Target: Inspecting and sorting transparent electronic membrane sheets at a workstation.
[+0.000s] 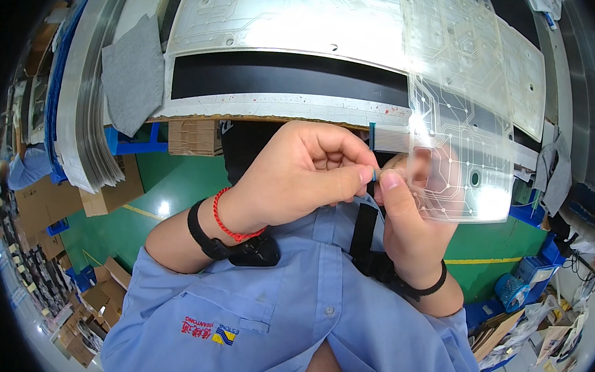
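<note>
A long workbench [276,107] with a pale metal edge and a black strip along it ran beyond the fingertips, carrying flat translucent circuit sheets [283,17] with printed traces and punched holes. A grey felt-like cloth [133,72] lay at the bench's left end beside a fanned stack of thin metal plates [86,113]. Below the hands spread a green floor [171,190] with yellow line marks, brown cardboard boxes [193,137] and blue crates at the edges.

The left hand [298,175] was curled nearly closed, thumb and forefinger pinched narrowly on a small end piece at the sheet's lower edge. The right hand [410,223] met it fingertip to fingertip, its thumb and fingers gripping the clear flexible membrane sheet with white circuit traces [461,143], which rose glossy and slightly bowed above the right fingers and overlapped the bench. A ribbed grey ribbon tail with a teal tip [388,138] stood just above the pinching fingertips.

The tiny part between the thumbs was too small to make out, and the right fingers showed only blurred through the sheet. A blue shirt [314,327] filled the lower frame.
</note>
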